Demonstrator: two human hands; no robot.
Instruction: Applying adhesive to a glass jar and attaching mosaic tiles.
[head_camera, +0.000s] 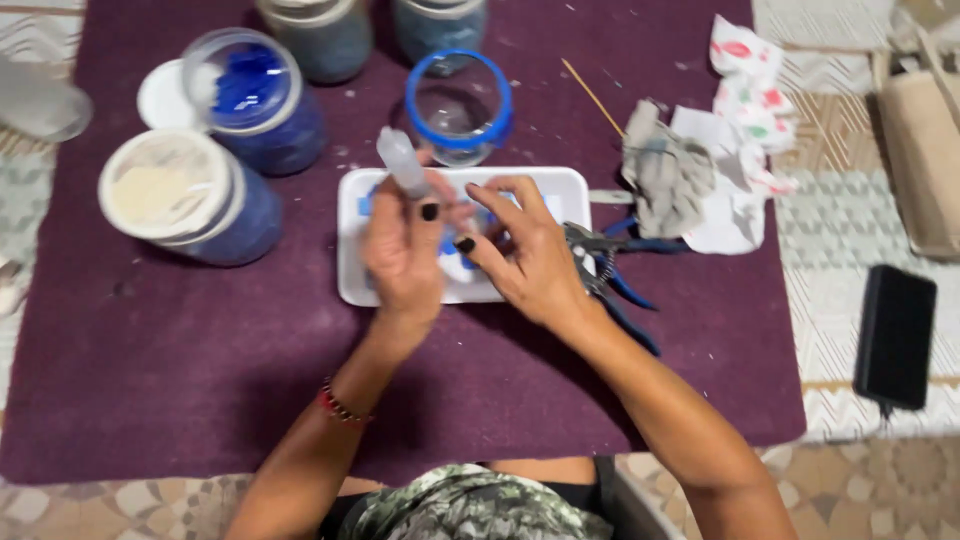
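Head view: two hands (470, 250), one white tray (570, 185), four jars (190, 195), one bottle (400, 160).

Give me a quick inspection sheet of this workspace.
Surface: purple mat over a patterned cloth.
Job's things: white tray; small clear bottle.
Clutter: jars of blue and white material, blue-rimmed glass, pliers, grey rag, crumpled wrappers, thin stick.
Hands: left hand grips the bottle; right hand over the tray, contents unclear.
Cables: nothing seen.
Surroundings: black phone, tiled floor.
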